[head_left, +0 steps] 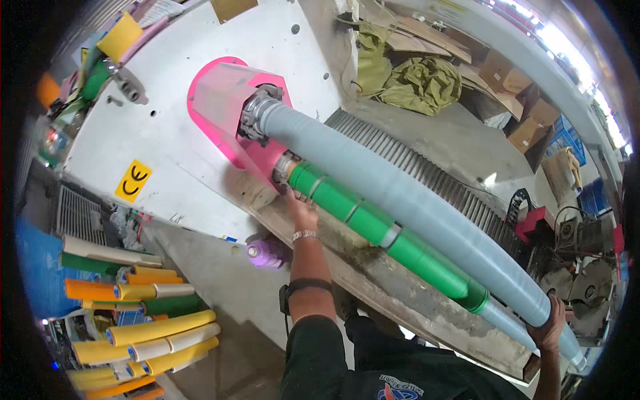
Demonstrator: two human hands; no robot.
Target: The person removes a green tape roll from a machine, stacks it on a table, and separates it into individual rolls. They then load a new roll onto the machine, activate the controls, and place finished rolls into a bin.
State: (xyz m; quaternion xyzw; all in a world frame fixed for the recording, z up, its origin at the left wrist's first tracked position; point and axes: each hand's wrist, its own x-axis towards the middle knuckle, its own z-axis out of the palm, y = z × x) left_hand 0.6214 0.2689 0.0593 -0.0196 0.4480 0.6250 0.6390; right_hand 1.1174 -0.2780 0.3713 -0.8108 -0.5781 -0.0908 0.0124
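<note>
A long roller wrapped in grey (pixel 393 180) runs from a metal chuck (pixel 255 117) on a white machine down to the lower right. Below and beside it lies a second, thinner grey shaft (pixel 510 323) carrying green rolls (pixel 353 213), its far end at another metal fitting (pixel 287 165). My left hand (pixel 303 207), with a bracelet at the wrist, is closed at the lower edge of the green roll beside that fitting; its fingertips are partly hidden. Near the opposite end, my right hand (pixel 550 325) wraps its fingers around the large grey roller.
Pink guards (pixel 217 110) surround the fittings on the white machine panel (pixel 177 130). A purple roll (pixel 265 254) stands below my left forearm. Many yellow and orange rolls (pixel 160 327) are stacked at lower left. Behind the rollers are a slatted strip (pixel 427 170), an olive sheet (pixel 423 87) and cardboard boxes (pixel 503 72).
</note>
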